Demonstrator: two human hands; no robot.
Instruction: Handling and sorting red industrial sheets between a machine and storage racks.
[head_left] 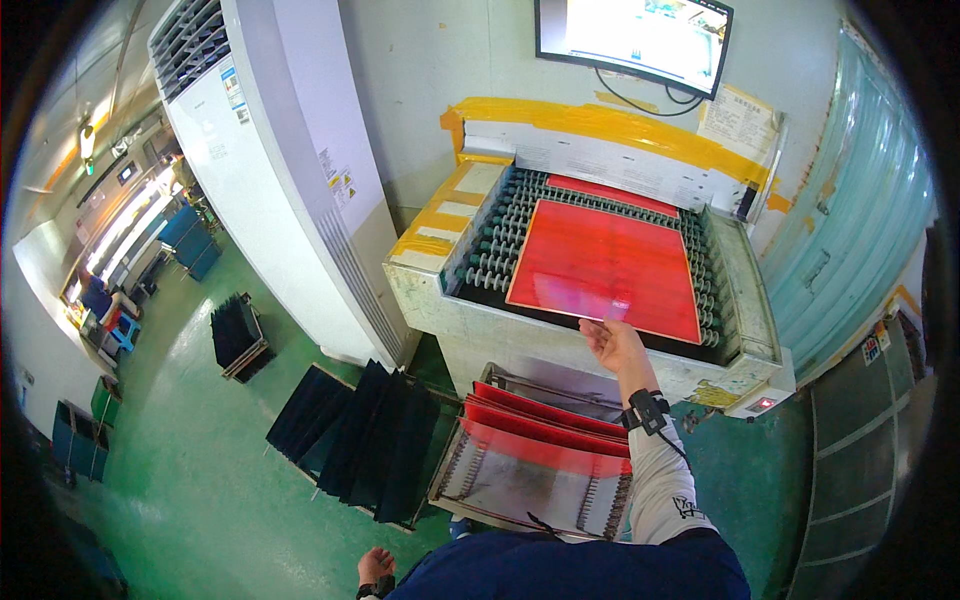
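A flat red panel with a thin pale border lies on the rollers of a conveyor machine. At its near edge is my right hand, fingers bent and closed at the panel's rim. Behind it, a second red panel shows as a strip at the machine's far end. Below my right forearm, a rack holds several red panels standing on edge. My left hand hangs low near the bottom edge, fingers curled, with nothing seen in it.
Left of the red panels' rack, another rack holds dark panels; a smaller rack stands farther off. A tall white air conditioner adjoins the machine. A monitor hangs above. Plastic strip curtains hang at right. A person sits far left.
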